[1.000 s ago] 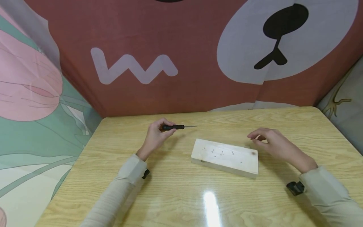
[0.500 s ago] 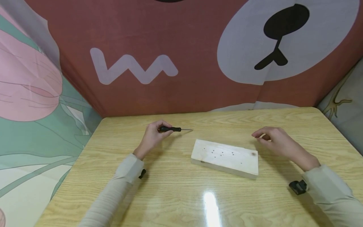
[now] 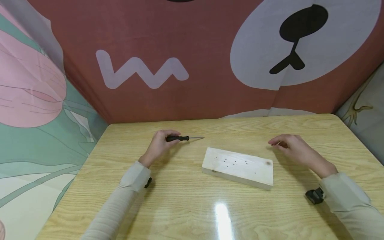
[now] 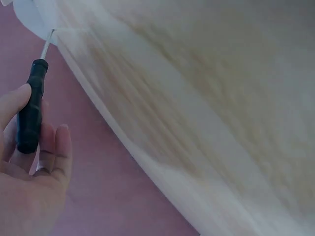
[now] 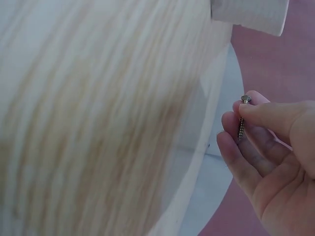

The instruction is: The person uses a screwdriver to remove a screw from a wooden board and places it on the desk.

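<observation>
My left hand (image 3: 159,145) holds a black-handled screwdriver (image 3: 177,138) above the back left of the table, its thin metal shaft pointing right. The left wrist view shows the thumb pressed along the dark handle (image 4: 32,105). Over on the right, my right hand (image 3: 292,150) pinches a small screw (image 5: 241,118) between thumb and fingers, the head up and the threaded shank hanging down in the right wrist view. Between the two hands a pale wooden block (image 3: 238,168) lies on the table, with several small dark holes in its top face. Neither hand touches the block.
The wood-grain table (image 3: 180,206) carries a bright light reflection near its front. A red-brown cloth (image 3: 204,93) with a cartoon face hangs behind the back edge. Another printed cloth (image 3: 33,150) hangs at the left.
My left hand with the screwdriver has drawn slightly left and nearer. The right hand has shifted a little to the right, away from the block. The block lies still.
</observation>
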`<state>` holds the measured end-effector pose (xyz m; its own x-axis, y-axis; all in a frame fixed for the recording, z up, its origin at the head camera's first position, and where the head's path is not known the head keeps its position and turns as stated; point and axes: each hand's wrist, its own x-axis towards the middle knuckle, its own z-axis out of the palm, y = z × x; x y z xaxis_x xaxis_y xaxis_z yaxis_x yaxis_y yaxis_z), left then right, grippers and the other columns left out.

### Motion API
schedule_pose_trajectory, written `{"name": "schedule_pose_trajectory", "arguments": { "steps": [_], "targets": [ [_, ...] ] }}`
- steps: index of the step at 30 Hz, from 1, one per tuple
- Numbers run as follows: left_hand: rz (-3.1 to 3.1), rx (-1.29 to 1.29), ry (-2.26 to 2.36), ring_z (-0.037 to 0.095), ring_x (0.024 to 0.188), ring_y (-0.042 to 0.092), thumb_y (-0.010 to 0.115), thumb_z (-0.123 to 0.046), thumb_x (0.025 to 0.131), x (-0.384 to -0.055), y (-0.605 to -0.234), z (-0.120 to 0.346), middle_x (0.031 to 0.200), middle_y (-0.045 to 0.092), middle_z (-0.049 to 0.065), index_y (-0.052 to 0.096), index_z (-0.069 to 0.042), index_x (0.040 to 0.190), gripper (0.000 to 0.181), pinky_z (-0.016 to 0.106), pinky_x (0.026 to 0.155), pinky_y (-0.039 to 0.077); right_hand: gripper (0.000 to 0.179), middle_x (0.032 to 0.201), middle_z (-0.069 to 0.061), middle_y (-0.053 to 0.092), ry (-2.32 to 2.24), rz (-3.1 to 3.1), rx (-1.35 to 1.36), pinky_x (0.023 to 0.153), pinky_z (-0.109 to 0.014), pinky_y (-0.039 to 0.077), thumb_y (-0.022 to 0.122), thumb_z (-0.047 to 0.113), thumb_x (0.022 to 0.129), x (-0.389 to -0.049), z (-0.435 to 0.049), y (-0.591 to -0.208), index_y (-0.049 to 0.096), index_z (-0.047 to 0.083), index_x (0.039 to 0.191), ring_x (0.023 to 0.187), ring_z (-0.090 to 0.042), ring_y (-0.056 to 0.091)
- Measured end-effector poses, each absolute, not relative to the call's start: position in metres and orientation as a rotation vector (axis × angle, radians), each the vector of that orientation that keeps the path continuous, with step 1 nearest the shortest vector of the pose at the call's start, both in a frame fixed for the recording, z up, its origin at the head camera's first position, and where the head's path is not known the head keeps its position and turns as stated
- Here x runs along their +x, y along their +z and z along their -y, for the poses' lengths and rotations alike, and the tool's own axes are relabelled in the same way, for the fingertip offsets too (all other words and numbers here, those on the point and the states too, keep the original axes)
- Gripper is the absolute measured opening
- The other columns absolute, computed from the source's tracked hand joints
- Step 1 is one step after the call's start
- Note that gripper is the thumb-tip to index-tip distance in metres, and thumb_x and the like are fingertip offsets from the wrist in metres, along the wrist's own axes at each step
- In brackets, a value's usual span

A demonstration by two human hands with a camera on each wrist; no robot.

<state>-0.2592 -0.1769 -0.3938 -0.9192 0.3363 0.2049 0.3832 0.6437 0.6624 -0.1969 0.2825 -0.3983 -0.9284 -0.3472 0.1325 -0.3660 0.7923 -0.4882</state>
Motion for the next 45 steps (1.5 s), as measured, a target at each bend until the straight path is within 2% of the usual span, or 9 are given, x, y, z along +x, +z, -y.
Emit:
{"name": "schedule_pose_trajectory", "arguments": {
  "steps": [11, 20, 33, 45],
  "targets": [
    [2.911, -0.629, -0.952, 0.027, 0.105, 0.065, 0.075, -0.007, 0.088, -0.264, -0.399, 0.180, 0.118, 0.072, 0.012, 0.074, -0.005, 0.114, 0.026, 0.039, 0.085, 0.058, 0.023, 0.106, -0.022, 0.072, 0.827, 2.979, 0.547, 0.073, -0.036, 0.058, 0.063, -0.009, 0.089, -0.202, -0.287, -0.404, 0.070, -0.005, 0.111, 0.088, -0.030, 0.071],
    [3.013, -0.643, -0.832, 0.018, 0.084, 0.066, 0.076, -0.008, 0.087, -0.265, -0.402, 0.180, 0.108, 0.075, 0.008, 0.076, -0.008, 0.109, 0.022, 0.030, 0.072, 0.055, 0.021, 0.093, -0.015, 0.072, 0.831, 3.009, 0.579, 0.069, -0.035, 0.059, 0.066, -0.010, 0.087, -0.205, -0.286, -0.406, 0.070, -0.006, 0.107, 0.082, -0.027, 0.071],
    [3.054, -0.663, -0.827, 0.019, 0.086, 0.069, 0.077, -0.007, 0.085, -0.266, -0.404, 0.180, 0.105, 0.075, 0.009, 0.075, -0.007, 0.109, 0.024, 0.030, 0.074, 0.055, 0.021, 0.093, -0.014, 0.074, 0.781, 3.074, 0.582, 0.068, -0.035, 0.058, 0.069, -0.007, 0.086, -0.202, -0.290, -0.407, 0.070, -0.005, 0.107, 0.083, -0.026, 0.070],
    [3.094, -0.635, -0.860, 0.025, 0.100, 0.071, 0.076, -0.008, 0.087, -0.265, -0.405, 0.180, 0.113, 0.074, 0.010, 0.072, -0.006, 0.115, 0.028, 0.036, 0.084, 0.058, 0.020, 0.088, -0.008, 0.072, 0.776, 3.080, 0.557, 0.065, -0.029, 0.056, 0.070, -0.005, 0.086, -0.202, -0.291, -0.408, 0.069, -0.005, 0.106, 0.079, -0.019, 0.069]
  ]
}}
